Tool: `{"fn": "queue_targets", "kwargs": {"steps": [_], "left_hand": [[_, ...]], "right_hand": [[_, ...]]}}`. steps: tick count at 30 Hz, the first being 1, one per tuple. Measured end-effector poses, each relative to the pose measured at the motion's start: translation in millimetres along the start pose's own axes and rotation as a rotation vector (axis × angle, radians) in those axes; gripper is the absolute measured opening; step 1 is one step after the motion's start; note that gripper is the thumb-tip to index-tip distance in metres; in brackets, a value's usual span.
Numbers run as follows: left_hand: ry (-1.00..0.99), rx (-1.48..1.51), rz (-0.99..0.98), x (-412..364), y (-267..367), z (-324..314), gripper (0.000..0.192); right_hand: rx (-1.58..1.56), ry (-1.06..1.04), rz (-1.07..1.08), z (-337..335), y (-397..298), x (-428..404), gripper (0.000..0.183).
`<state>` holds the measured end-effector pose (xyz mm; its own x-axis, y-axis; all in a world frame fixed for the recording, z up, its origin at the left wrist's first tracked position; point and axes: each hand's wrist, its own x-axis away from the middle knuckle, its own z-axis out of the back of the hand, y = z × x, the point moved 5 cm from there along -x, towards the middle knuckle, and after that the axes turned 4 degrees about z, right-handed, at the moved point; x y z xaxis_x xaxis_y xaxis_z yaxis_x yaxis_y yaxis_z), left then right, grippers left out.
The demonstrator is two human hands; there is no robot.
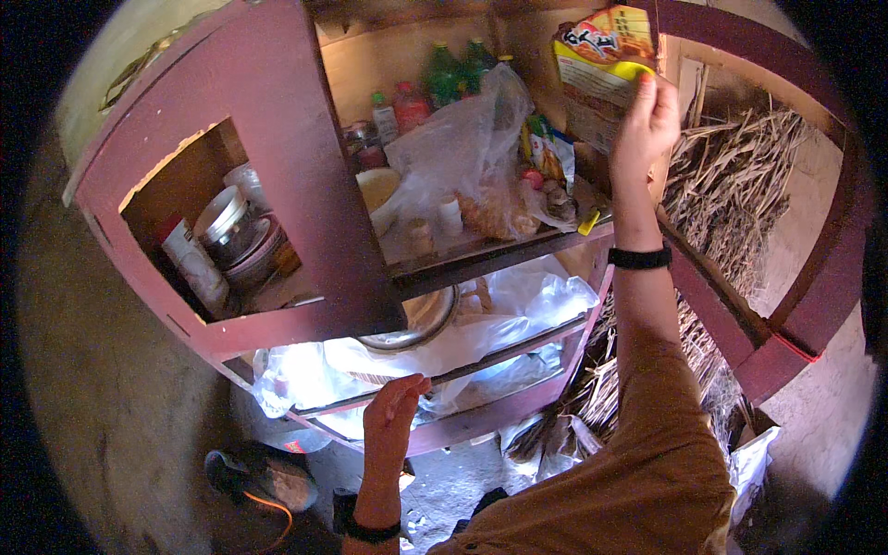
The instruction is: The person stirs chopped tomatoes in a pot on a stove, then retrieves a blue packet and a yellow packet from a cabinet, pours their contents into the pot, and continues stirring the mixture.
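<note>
My right hand (652,118) grips the edge of a printed food packet (602,76) at the upper right of a wooden cupboard's open compartment. My left hand (397,401) is raised in front of the lower shelves with its fingers bent; whether it touches the shelf edge I cannot tell. On the upper shelf lie a clear plastic bag (458,139), a small white cup-like item (451,214) and a pale bowl (378,189). Green bottles (442,73) and a red bottle (411,105) stand behind them. A colourful packet (551,149) leans at the right.
The cupboard's left door panel (298,173) has an opening showing stacked bowls (225,215). Its right door frame (798,347) stands swung out before dry stalks (728,194). Plastic sheeting (527,305) and a metal basin (444,312) occupy the shelf below. A shoe (288,482) lies at lower left.
</note>
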<state>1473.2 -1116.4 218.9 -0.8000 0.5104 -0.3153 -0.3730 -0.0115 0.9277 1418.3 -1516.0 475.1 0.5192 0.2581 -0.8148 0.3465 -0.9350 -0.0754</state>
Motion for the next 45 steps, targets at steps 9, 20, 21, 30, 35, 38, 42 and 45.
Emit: {"fn": "queue_targets", "kwargs": {"steps": [9,20,21,30,35,38,42,45], "left_hand": [[0.129,0.034,-0.067,82,82,32,0.034],[0.565,0.121,-0.132,396,186,106,0.057],[0.675,0.066,-0.178,434,198,107,0.048],[1.521,-0.366,0.036,776,271,75,0.024],[1.885,-0.610,-0.064,894,316,38,0.019],[2.121,-0.667,-0.032,985,334,40,0.017],[2.287,-0.392,-0.320,1081,341,51,0.015],[2.405,-0.444,-0.387,1133,358,63,0.013]], "right_hand": [[-0.672,-0.064,-0.499,54,-159,7,0.014],[-1.502,-0.724,-1.481,85,-489,213,0.036],[-1.565,-0.830,-1.472,99,-535,223,0.037],[-2.148,-1.335,-1.998,288,-901,258,0.040],[-2.130,-1.855,-2.301,432,-1025,273,0.051],[-2.510,-2.317,-2.371,538,-1097,241,0.062],[-2.655,-2.679,-2.385,622,-1191,195,0.075],[-2.973,-2.496,-2.503,642,-1250,158,0.077]]}}
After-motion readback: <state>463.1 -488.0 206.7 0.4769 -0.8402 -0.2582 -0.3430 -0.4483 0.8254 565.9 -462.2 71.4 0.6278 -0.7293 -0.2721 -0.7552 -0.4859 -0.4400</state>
